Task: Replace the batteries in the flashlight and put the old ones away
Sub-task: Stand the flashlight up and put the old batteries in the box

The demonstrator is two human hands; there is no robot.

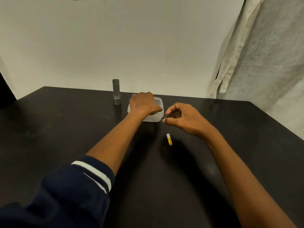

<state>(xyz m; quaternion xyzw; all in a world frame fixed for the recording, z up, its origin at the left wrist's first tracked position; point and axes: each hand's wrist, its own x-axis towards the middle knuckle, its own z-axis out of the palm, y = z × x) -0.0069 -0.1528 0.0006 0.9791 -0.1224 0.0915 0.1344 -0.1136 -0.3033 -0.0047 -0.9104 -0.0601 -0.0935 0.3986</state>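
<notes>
table [65, 129]: matte black, sitting against a plain wall
flashlight [116, 92]: ribbed metal cylinder, standing upright, far side
left hand [144, 102]: curling over a clear plastic tub [156, 118], fingers hidden, can't tell
right hand [182, 118]: fingers pinching a thin dark item, blurry
battery [169, 139]: yellow-and-white, lying near the right wrist

No text could be read anywhere. The yellow battery [169, 139] on the table bore a small printed mark, too blurred to make out.

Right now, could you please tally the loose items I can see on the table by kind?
Flashlight: 1
Clear tub: 1
Batteries: 2, one yellow on the table, one dark in the right hand
Total: 4
</notes>
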